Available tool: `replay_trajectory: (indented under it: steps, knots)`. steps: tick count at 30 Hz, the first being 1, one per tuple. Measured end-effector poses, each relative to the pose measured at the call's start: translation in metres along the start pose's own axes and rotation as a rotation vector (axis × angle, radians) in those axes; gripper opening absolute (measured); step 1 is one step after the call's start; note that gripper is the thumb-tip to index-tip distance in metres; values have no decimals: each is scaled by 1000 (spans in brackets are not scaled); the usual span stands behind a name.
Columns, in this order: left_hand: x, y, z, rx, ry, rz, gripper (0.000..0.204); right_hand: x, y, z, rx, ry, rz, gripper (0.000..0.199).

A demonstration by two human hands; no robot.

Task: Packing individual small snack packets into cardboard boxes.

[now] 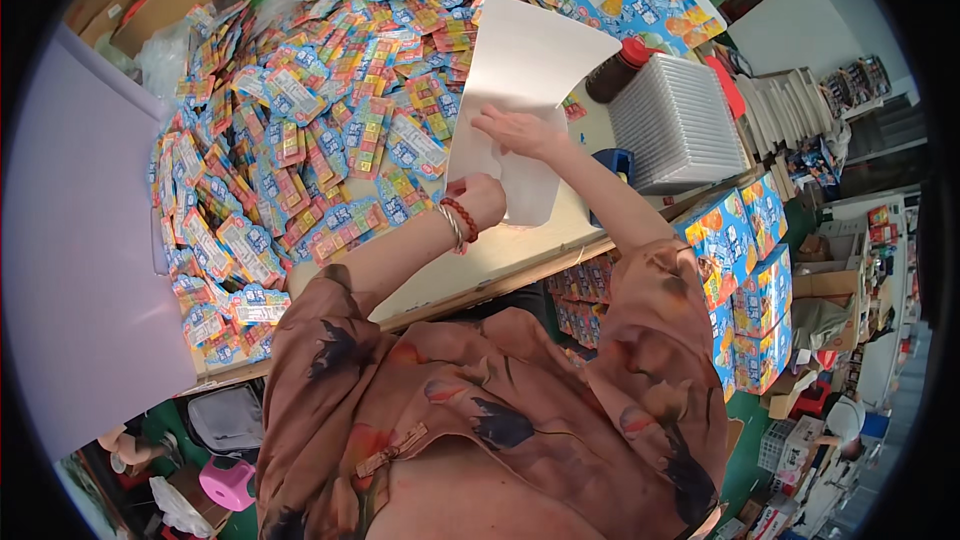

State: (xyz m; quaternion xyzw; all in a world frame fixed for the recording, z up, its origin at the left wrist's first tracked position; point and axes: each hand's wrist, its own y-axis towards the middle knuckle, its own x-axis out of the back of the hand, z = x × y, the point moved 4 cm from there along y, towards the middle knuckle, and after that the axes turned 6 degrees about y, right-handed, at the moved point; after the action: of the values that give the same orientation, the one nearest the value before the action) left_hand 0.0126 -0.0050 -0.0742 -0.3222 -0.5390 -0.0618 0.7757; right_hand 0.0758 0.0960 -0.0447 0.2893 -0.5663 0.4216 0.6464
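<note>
A white cardboard carton [520,55], partly unfolded with its plain inner side up, lies on the table in front of me. My left hand [480,198], with a red bead bracelet and a metal bangle at the wrist, is closed at its near left edge and seems to grip the cardboard; the fingertips are partly hidden. Inside the carton, my right hand [520,132] reaches across with its fingers stretched out, touching the white surface and holding nothing. A big heap of small colourful candy-like blister packs [370,135] spreads to the left of the carton.
Right of the carton stand a dark bottle with a red lid [620,70], a stack of clear plastic trays [680,125] and a dark blue tape dispenser [612,168]. Printed blue boxes [745,285] are piled beside the table. A pale lilac panel [90,210] borders the left.
</note>
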Motion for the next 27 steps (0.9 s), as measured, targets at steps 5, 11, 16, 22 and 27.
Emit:
replay_trajectory:
  steps: [5, 11, 16, 22, 27]
  knots:
    - [10, 1, 5, -2, -155, -38, 53, -1, 6, 10, -122, 76, 113, 37]
    - [21, 7, 2, 121, -44, -331, 75, 12, -42, 8, 20, 352, -279, 37]
    - [19, -4, 9, 27, 109, -417, 113, 120, -144, 32, -214, 271, -654, 17]
    - [-13, 24, 34, -117, -487, -72, 100, 177, -276, -39, -609, 328, -363, 22]
    - [2, 18, 28, -104, -280, 19, 96, 172, -302, -83, -679, 659, -233, 14]
